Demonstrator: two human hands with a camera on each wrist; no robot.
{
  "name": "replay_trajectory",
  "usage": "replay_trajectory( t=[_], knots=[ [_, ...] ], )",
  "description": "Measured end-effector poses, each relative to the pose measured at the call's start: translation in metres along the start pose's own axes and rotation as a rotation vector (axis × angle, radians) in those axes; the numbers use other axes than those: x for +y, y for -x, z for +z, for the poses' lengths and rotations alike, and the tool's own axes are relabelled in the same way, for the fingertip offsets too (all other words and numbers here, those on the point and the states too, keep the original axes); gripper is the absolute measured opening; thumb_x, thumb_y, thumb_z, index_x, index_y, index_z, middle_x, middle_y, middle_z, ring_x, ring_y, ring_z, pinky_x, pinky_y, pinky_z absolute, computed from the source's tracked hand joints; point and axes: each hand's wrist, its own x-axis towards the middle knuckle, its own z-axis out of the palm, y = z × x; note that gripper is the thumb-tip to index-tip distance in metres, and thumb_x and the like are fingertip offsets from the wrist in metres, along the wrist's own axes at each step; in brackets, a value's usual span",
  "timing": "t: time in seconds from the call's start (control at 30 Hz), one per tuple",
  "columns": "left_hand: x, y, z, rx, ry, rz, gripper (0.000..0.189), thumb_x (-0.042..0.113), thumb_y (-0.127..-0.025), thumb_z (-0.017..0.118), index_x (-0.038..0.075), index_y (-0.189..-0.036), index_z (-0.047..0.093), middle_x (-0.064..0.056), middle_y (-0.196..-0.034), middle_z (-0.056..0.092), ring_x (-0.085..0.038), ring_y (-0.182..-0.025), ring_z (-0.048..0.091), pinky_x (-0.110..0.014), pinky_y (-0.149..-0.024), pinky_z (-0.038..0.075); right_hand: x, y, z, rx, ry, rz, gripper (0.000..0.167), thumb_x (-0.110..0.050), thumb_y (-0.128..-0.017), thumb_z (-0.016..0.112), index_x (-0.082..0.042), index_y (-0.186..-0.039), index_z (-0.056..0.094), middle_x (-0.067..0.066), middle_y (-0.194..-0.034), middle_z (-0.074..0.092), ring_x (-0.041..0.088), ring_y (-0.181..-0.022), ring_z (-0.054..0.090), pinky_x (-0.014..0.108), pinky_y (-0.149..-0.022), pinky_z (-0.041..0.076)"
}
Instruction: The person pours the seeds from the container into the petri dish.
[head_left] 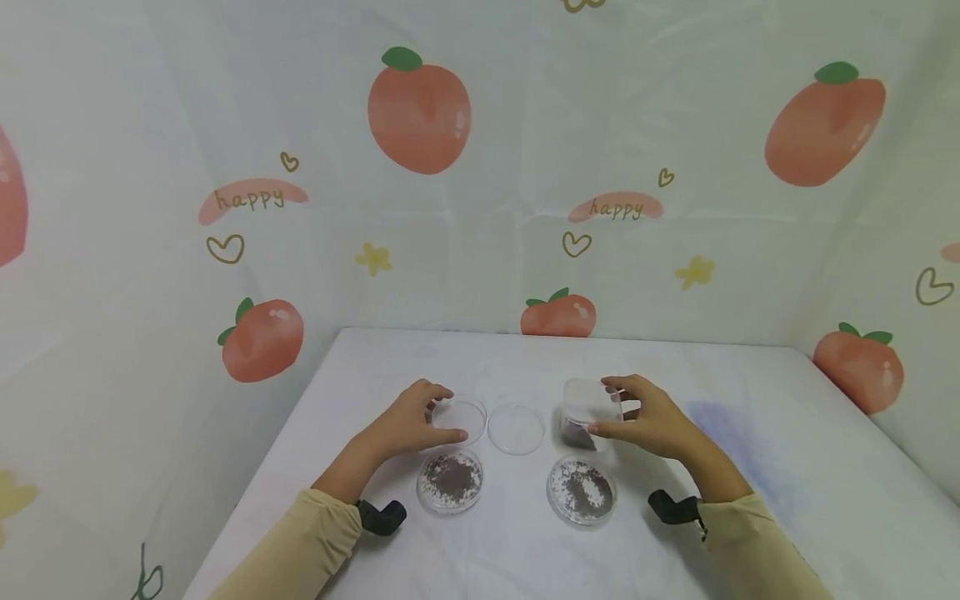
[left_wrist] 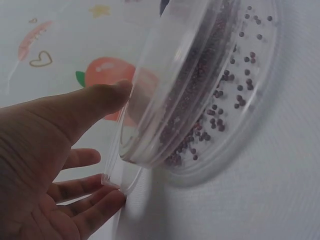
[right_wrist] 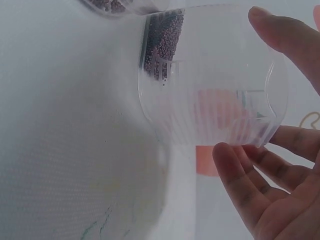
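My left hand [head_left: 411,423] has its thumb and fingers around the rim of a clear round petri dish lid [left_wrist: 111,172], near the table. Just in front of it sits a petri dish [head_left: 450,482] of small dark beads. On the right side, my right hand [head_left: 651,423] grips a clear plastic container [right_wrist: 210,75], thumb on one side and fingers on the other. Dark beads [right_wrist: 162,42] lie slanted against one side at its bottom. A second petri dish [head_left: 582,490] of beads, bare in its middle, stands in front of the container.
Another clear round lid [head_left: 516,429] lies between the hands. Everything stands on a white-covered table [head_left: 480,550], with a fruit-printed sheet [head_left: 480,208] hanging behind it. Dark wrist cameras [head_left: 381,518] jut out from both cuffs.
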Motion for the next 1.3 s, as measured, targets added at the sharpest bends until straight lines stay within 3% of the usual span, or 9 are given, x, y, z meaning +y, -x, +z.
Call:
replay_trajectory(
  t=[0.33,0.6,1.3],
  knots=[
    [-0.009,-0.001,0.009,0.012,0.0,-0.037,0.094,0.046,-0.082,0.091,0.0,-0.153,0.052,-0.014,-0.13,0.062,-0.024,-0.112,0.062,-0.045,-0.097,0.057,-0.001,0.002,-0.002,-0.004,-0.016,0.003,0.089,-0.045,-0.081,0.093,-0.006,-0.151,0.055,0.014,-0.149,0.059,0.041,-0.129,0.062,0.049,-0.098,0.06],
    [-0.009,-0.001,0.01,0.012,-0.032,0.002,0.087,0.046,-0.084,0.089,-0.004,-0.147,0.058,-0.008,-0.11,0.06,-0.018,-0.095,0.054,-0.037,-0.084,0.051,0.001,0.002,-0.003,-0.015,-0.021,0.008,0.089,-0.045,-0.082,0.092,-0.007,-0.153,0.053,0.014,-0.152,0.058,0.039,-0.131,0.061,0.048,-0.098,0.06],
    [-0.014,-0.004,0.014,0.03,-0.065,0.012,0.087,0.049,-0.084,0.088,-0.003,-0.147,0.059,-0.006,-0.11,0.059,-0.017,-0.095,0.052,-0.034,-0.083,0.05,-0.002,0.003,-0.01,-0.05,-0.028,0.001,0.09,-0.039,-0.082,0.093,-0.001,-0.153,0.052,0.02,-0.151,0.059,0.04,-0.129,0.062,0.039,-0.096,0.06]
  ],
)
